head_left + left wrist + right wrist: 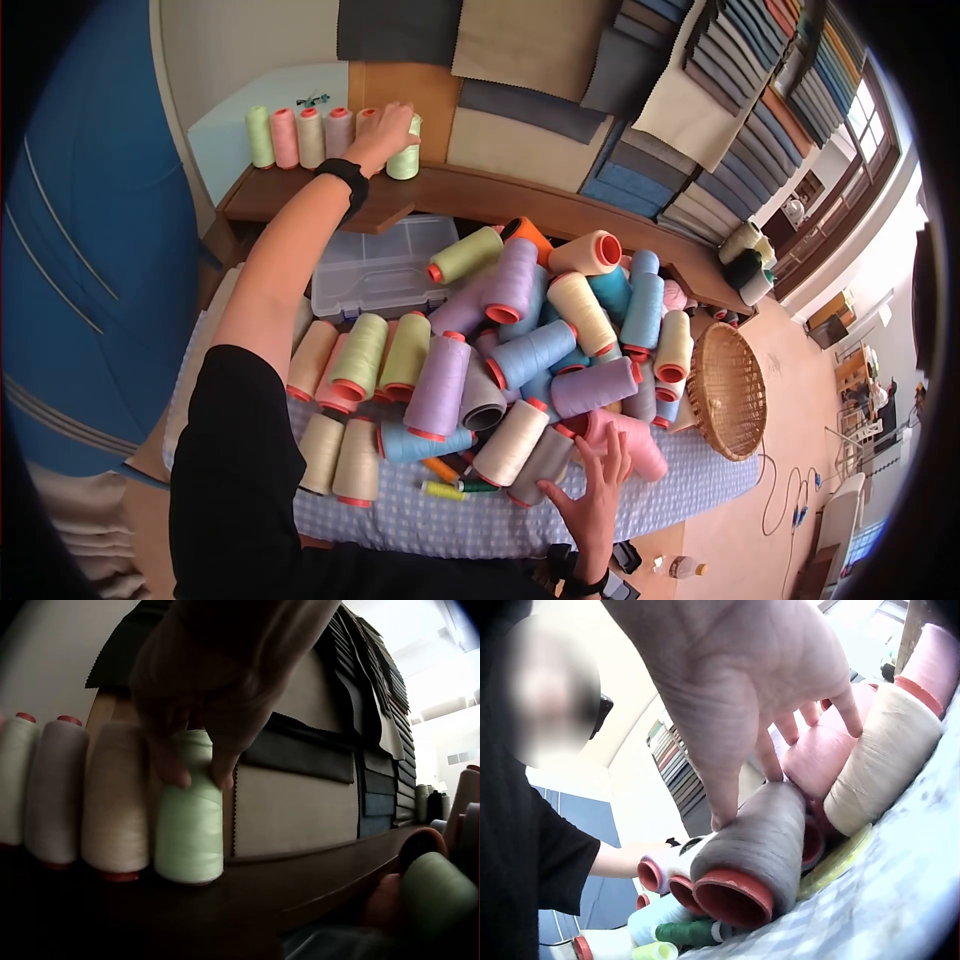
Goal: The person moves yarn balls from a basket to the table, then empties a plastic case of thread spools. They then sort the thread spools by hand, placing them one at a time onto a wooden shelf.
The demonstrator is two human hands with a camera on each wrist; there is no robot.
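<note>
At the right end of a row on the wooden shelf stands a pale green thread cone (191, 832), upright. My left hand (385, 138) grips its top from above, thumb and fingers on either side (202, 690). My right hand (593, 490) is spread over the near side of the pile. In the right wrist view, its thumb and a finger meet the grey thread cone (754, 840), which lies with its red base toward the camera. The other fingers reach over a pink thread cone (829, 750) beside a cream one (889, 754).
The pile of thread cones (535, 355) covers much of the checked cloth (690, 490). Behind it sits a clear plastic box (380, 265). A wicker basket (728, 390) stands at the right. Fabric swatches (530, 45) hang above the shelf (450, 190); small spools (443, 490) lie in front.
</note>
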